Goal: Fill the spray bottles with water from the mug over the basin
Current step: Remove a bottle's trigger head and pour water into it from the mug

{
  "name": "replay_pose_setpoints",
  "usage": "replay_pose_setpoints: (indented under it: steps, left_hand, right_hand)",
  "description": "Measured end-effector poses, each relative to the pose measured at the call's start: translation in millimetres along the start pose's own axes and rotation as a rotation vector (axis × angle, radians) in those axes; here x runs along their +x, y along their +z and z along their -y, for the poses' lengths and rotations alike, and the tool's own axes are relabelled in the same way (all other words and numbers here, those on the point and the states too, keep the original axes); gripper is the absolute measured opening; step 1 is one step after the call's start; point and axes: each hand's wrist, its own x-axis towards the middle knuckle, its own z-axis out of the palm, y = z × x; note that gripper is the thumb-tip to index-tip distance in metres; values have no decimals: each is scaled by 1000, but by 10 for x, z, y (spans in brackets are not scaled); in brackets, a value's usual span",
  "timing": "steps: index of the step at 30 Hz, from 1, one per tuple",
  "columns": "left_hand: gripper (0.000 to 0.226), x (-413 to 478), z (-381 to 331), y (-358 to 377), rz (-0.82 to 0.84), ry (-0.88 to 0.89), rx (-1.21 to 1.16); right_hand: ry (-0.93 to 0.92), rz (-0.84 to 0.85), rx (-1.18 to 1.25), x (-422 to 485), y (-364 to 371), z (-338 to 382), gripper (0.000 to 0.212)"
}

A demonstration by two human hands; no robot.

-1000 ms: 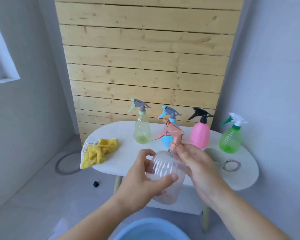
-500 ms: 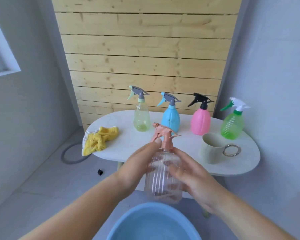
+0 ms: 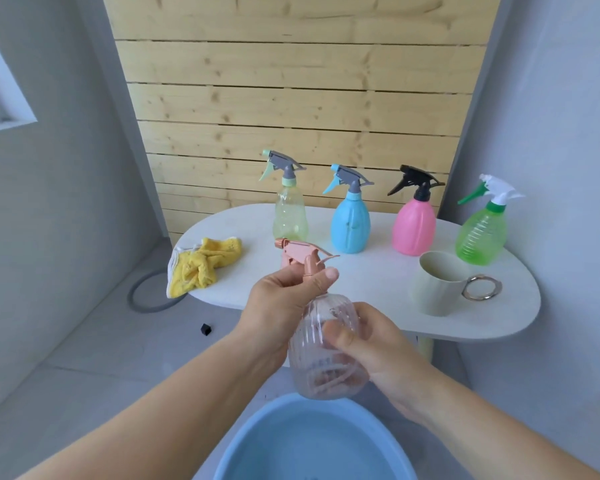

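Mug (image 3: pixel 436 289) beside green bottle (image 3: pixel 482 238) on table (image 3: pixel 368 277)

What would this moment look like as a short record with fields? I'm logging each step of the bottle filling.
held item: clear bottle with pink sprayer on, upright above the far edge of the blue basin
left hand: grips the sprayer neck
right hand: holds the bottle body
mug: cream mug on the white table, untouched
waiting row: yellow-green bottle, blue bottle, pink bottle, green bottle, all upright with sprayers on
cloth: yellow cloth at the table's left edge
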Motion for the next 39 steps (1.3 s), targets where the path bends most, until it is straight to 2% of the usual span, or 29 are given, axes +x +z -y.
replay_pose_setpoints:
  steps: [4, 7, 9, 11, 13, 17, 20, 23, 29, 32, 36, 39]
  left_hand:
    - [26, 34, -78, -70, 64, -85, -69]
    - [20, 51, -52, -127, 125, -41, -14]
    - [27, 45, -10, -102, 58, -25, -5]
    - [45, 39, 21, -54, -19, -13, 23]
    - [57, 46, 28, -31, -33, 8, 49]
    - [20, 68, -39, -38, 56, -37, -7]
    - [17, 119, -60, -104, 92, 11, 76]
    - [8, 161, -89, -112, 16, 67, 81]
    - [11, 414, -160, -110, -59, 91, -102]
    - [14, 624, -317, -137, -103, 98, -145]
    - [32, 859, -512, -162, -159, 180, -57]
    - [23, 950, -554, -170, -150, 212, 76]
  right_hand:
    - [16, -27, 32, 4, 24, 7, 72]
    - [20, -55, 53, -6, 13, 16, 60]
    - [-4, -84, 2, -14, 36, 13, 57]
    - [-7, -97, -34, -17, 67, 9, 61]
    - [-5, -100, -45, -18, 89, 7, 63]
    - [7, -98, -6, -7, 46, 40, 62]
    - [-11, -49, 40, -38, 13, 74, 58]
    - [-6, -61, 46, -43, -10, 67, 57]
    - [82, -101, -176, 32, -214, -18, 52]
    - [125, -106, -335, 40, -345, -67, 73]
    - [151, -45, -524, 0, -491, -71, 72]
    - [132, -46, -520, 9, -529, -80, 72]
